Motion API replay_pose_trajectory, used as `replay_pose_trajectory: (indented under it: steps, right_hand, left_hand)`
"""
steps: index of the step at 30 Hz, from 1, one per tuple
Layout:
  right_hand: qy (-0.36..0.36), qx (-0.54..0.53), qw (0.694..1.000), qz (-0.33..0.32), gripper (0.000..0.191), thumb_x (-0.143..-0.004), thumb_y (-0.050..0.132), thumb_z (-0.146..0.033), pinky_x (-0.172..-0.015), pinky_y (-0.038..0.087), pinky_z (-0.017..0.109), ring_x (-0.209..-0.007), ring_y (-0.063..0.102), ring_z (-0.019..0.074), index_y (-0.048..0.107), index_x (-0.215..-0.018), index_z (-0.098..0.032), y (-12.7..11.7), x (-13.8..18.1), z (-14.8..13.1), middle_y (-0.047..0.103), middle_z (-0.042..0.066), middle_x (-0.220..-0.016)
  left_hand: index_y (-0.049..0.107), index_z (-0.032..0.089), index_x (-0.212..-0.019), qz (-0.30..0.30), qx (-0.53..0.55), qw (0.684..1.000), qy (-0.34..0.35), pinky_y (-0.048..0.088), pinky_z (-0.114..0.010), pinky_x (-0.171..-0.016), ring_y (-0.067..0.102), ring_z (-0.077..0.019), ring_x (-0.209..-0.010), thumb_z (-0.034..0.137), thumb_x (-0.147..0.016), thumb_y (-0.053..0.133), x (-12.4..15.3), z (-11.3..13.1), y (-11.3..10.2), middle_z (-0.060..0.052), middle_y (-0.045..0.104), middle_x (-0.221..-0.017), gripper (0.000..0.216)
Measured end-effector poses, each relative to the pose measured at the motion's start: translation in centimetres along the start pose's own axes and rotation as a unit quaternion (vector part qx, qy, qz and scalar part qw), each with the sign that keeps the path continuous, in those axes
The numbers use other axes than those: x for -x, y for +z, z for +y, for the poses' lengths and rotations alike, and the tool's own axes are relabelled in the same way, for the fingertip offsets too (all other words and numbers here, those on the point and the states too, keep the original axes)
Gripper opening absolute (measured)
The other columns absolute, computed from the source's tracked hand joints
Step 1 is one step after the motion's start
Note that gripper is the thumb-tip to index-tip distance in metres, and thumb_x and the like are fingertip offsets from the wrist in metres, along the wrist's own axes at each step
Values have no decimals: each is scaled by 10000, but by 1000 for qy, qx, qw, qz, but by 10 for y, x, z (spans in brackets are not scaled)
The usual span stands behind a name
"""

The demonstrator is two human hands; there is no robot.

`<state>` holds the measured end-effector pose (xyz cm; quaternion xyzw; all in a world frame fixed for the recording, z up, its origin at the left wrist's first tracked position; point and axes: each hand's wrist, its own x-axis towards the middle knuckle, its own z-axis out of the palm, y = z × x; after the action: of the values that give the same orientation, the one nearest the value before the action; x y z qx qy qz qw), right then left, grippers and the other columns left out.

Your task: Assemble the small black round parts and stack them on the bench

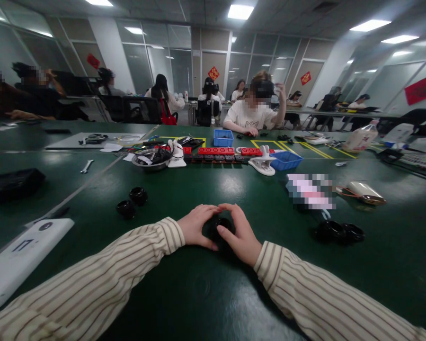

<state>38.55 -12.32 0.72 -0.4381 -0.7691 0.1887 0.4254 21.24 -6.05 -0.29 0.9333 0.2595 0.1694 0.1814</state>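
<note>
Both of my hands rest on the green table in front of me, cupped around one small round black part. My left hand curls around its left side and my right hand wraps its right side, fingertips meeting above it. Most of the part is hidden by my fingers. Two similar black round parts lie to the left on the table. Two more black rings lie to the right. My sleeves are striped.
A white flat device lies at the near left. Further back stand a metal bowl, red strips, blue bins and a white clamp. A person sits opposite; others sit at tables behind.
</note>
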Motion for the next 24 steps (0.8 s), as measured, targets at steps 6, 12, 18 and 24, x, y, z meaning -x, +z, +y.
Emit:
replay_pose_trajectory:
  steps: [6, 12, 18, 24]
  right_hand:
    - [69, 17, 996, 48, 366, -776, 517, -396, -780, 398, 391, -848, 483, 212, 422, -1033, -154, 4, 0, 7, 498, 64, -888]
    - [70, 40, 997, 17, 240, -684, 643, -340, -684, 392, 348, -732, 457, 188, 491, -772, -175, 4, -3, 1, 497, 22, -763]
    - [-19, 17, 998, -51, 192, -677, 563, -131, -777, 397, 358, -844, 492, 197, 557, -863, -178, -5, -3, -9, 577, 37, -848]
    - [-95, -5, 988, -121, 226, -699, 508, -96, -863, 372, 364, -943, 484, 198, 589, -889, -189, -9, -1, -14, 598, 32, -939]
  left_hand:
    - [510, 135, -967, 95, -49, 988, -108, 379, -453, -866, 494, -288, -934, 605, -476, 731, 5, 25, 13, -94, 539, -969, 715]
    - [525, 173, -808, 120, -58, 984, -120, 273, -523, -937, 490, -268, -882, 419, -596, 698, 3, 34, 15, -50, 528, -869, 368]
    - [596, 181, -844, 52, 3, 999, -14, 408, -331, -852, 509, -224, -918, 330, -536, 755, -4, 14, 3, -36, 556, -926, 378]
    - [609, 211, -867, 1, 29, 999, 32, 368, -356, -918, 485, -238, -1013, 352, -571, 742, -4, 5, 1, -30, 551, -1036, 354]
